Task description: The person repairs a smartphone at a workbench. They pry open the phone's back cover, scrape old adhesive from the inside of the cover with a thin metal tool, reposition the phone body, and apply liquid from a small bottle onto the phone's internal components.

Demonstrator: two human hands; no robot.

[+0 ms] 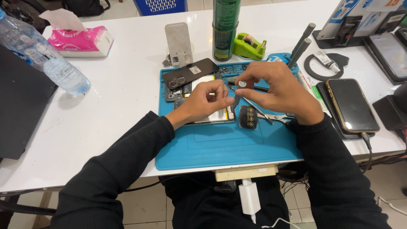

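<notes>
Two hands work over one blue silicone repair mat (220, 144) on a white table (123, 85). The right hand (277, 91) pinches one small round silver-faced part (242, 84) between thumb and forefinger, its other fingers curled loosely and the wrist bent inward. The left hand (207, 101) sits just beside that pinch, on its near left; its thumb and forefinger close narrowly on something thin and dark that hangs down, too small to name. Both forearms, in black sleeves, angle in from the bottom corners and meet above the mat.

Directly under the left hand lies one opened smartphone (199, 91), its insides exposed, and beyond the pinch, up and to the left, one removed black back cover (190, 73) rests across the phone's top. Just below the pinch lies one dark oval pad (248, 117) with light round marks, and one pair of metal tweezers (265, 113) runs under the right hand.

Further beyond the pinch stand one green spray can (225, 27), one green tape dispenser (249, 46) and one grey phone stand (179, 44). To the right of the right hand lies one intact gold-edged smartphone (352, 105). Well off to the left are one clear water bottle (46, 57) and one pink tissue pack (80, 40).
</notes>
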